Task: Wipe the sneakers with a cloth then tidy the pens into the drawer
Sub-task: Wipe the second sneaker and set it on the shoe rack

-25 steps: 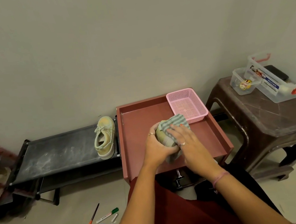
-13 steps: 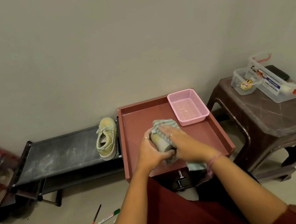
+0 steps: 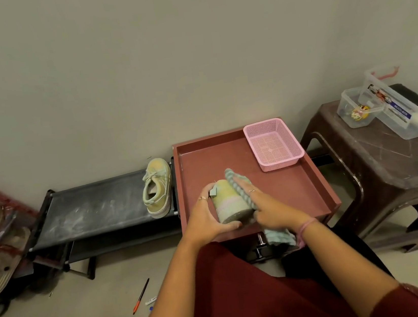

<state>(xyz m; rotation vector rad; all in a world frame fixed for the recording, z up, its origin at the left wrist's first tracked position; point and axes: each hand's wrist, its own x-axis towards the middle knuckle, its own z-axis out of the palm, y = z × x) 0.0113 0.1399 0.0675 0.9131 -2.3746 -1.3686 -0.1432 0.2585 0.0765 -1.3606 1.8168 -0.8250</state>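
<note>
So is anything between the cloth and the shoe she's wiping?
Nothing visible. The right hand presses the cloth straight onto the side of the shoe, which the left hand holds.

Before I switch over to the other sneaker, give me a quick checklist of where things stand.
1. Left hand grips the held sneaker: ok.
2. Right hand presses the cloth on that sneaker's side: ok.
3. Held sneaker wiped all over: cannot tell, far side hidden.
4. Second sneaker within reach on the black rack, upright: ok.
5. Red tray has bare room to set a sneaker down: ok.
6. Pens put away: not ok, they lie on the floor.
</note>
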